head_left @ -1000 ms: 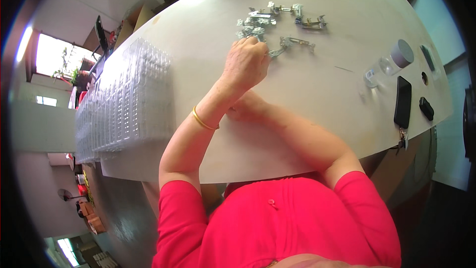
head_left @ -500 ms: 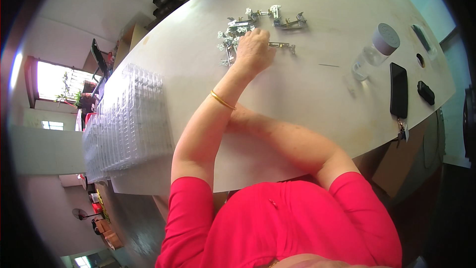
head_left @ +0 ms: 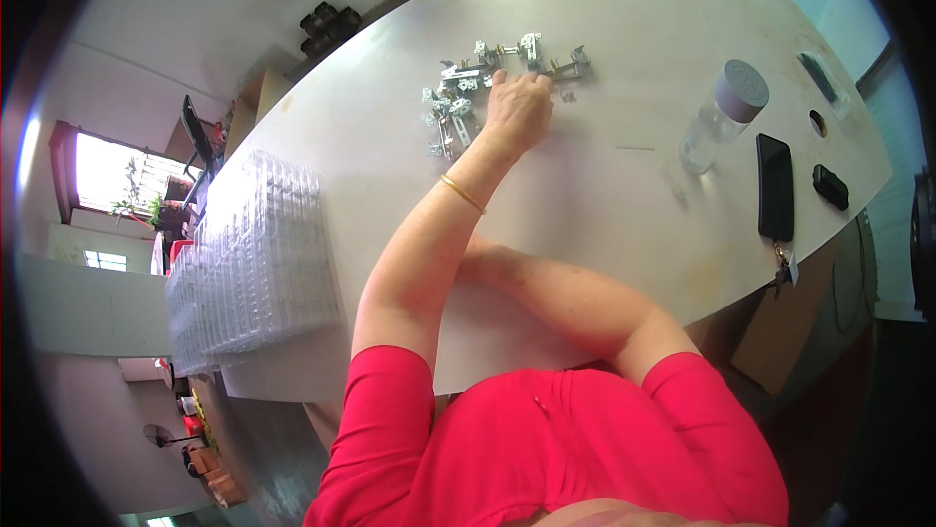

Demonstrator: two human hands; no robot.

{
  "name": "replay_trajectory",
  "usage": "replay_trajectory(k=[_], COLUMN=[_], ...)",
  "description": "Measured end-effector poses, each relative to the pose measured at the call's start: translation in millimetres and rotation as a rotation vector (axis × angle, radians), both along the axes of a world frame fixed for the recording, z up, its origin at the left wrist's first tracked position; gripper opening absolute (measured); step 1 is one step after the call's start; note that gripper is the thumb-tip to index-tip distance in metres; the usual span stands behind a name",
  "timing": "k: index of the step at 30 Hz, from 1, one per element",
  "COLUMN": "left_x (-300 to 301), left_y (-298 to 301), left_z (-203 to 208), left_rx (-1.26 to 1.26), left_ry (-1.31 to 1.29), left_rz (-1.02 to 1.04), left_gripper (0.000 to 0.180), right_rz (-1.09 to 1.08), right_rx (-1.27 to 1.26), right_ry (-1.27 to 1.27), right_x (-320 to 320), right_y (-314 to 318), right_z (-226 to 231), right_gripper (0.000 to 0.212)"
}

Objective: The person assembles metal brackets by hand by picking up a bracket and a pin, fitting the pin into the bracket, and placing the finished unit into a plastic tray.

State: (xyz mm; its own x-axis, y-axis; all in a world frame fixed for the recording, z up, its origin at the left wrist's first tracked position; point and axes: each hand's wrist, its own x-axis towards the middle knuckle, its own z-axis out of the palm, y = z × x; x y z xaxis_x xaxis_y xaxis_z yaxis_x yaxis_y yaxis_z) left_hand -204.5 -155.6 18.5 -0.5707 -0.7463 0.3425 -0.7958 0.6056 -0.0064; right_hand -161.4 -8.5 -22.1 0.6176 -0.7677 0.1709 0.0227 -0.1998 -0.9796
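Observation:
A loose cluster of small silvery metal fittings (head_left: pixel 453 106), some with brass-coloured bits, lies on the far middle of the table. My left hand (head_left: pixel 520 113) reaches over its right side with the fingers curled down. The end of another metal fitting (head_left: pixel 568 96) pokes out past the knuckles; the hand seems closed on it, though the fingertips are hidden. Just beyond the fingers lie more fittings (head_left: pixel 529 47). My right forearm (head_left: pixel 565 285) crosses beneath the left one. Its hand (head_left: pixel 472 256) is almost wholly behind the left forearm, so its fingers do not show.
Stacked clear plastic trays (head_left: pixel 258 264) rise at the table's left edge. To the right are a thin metal rod (head_left: pixel 635 148), a clear bottle (head_left: pixel 717 122) with a grey lid, a black phone (head_left: pixel 775 186) with keys, and a small black device (head_left: pixel 831 187). A round hole (head_left: pixel 817 123) pierces the table.
My left hand has shifted right along the fittings, and less of the fitting beside it shows. The view has tilted slightly, so the table sits lower. My right arm stays crossed underneath.

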Motion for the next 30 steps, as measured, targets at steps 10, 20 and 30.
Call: replay_trajectory(k=[10,20,30], left_x=[48.2,190.1,187.5], left_y=[21.3,91.8,143.5], left_z=[70.2,41.6,-18.7], left_rx=[0.486,0.419,0.320], left_ry=[1.326,1.599,1.254], left_rz=[-0.038,0.357,0.517], left_gripper=[0.021,0.024,0.023], right_rz=[0.019,-0.424,-0.490], right_rx=[-0.224,-0.356,0.084], right_ry=[0.054,0.179,-0.170], right_x=[-2.1,-17.1,-20.7], right_y=[0.0,-22.7,-31.7], right_z=[-0.2,0.6,12.5], right_gripper=[0.015,0.012,0.012])
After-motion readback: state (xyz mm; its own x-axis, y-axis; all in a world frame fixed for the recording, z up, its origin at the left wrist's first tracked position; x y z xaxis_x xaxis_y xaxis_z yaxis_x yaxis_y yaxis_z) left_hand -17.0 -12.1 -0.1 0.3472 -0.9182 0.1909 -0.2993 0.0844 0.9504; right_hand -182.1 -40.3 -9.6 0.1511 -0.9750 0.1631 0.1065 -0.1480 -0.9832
